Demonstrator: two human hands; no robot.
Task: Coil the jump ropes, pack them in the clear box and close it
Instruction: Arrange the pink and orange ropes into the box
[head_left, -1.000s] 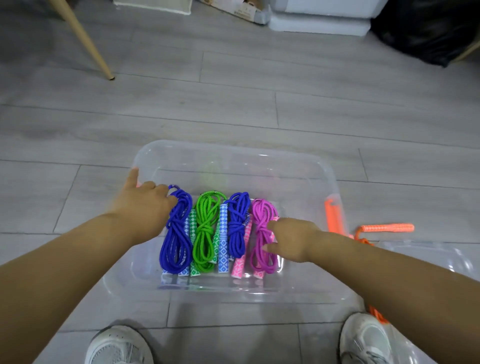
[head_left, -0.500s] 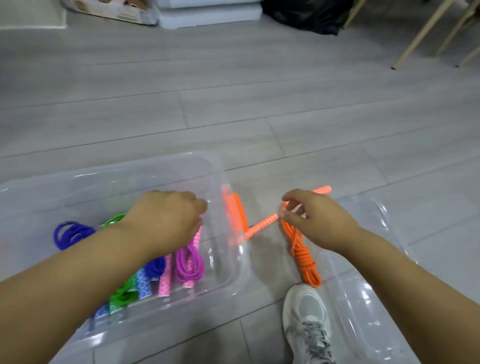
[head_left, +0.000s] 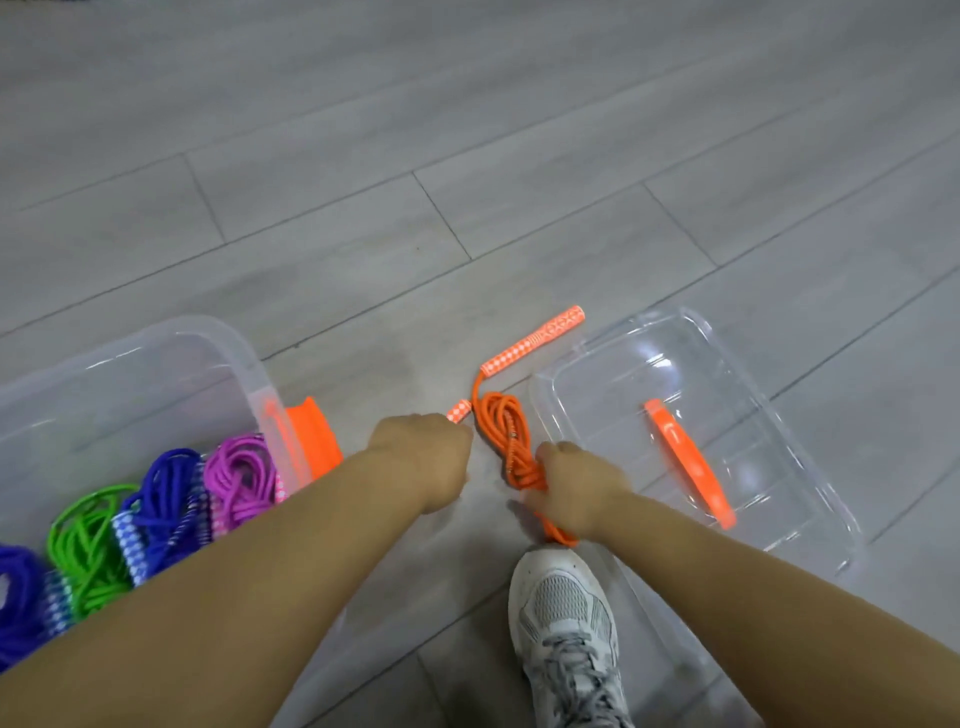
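1. With four coiled ropes already lying in the clear box (head_left: 156, 353) at the left, the orange jump rope (head_left: 506, 441) is the one not yet packed; it lies on the floor (head_left: 467, 156) between the box and the clear lid (head_left: 691, 447).
2. Long axis: the orange bundle runs near-to-far, from just ahead of the white shoe (head_left: 566, 613) up to a handle (head_left: 535, 340) that angles away to the upper right. A second handle end (head_left: 460, 410) pokes out just past the left knuckles.
3. Right hand (head_left: 576, 488): closed around the near, knotted end of the bundle, fingers curled under the cord. It is on the rope, so it is the nearer hand.
4. Left hand (head_left: 423, 457): fist-like, fingers together, just beside the bundle on its left. Whether it grips the short handle or only touches it, I cannot tell; the fingers hide the contact.
5. Direction of travel, as a judgement: the box lies left of both hands, so the bundle must cross leftward over the box's right wall, past the orange latch (head_left: 311, 441).
6. Free space in the box looks to be right of the magenta coil (head_left: 239, 478), against that wall.
7. Risk: the far handle trails loose and may snag the rim or pull the coil apart on lifting.
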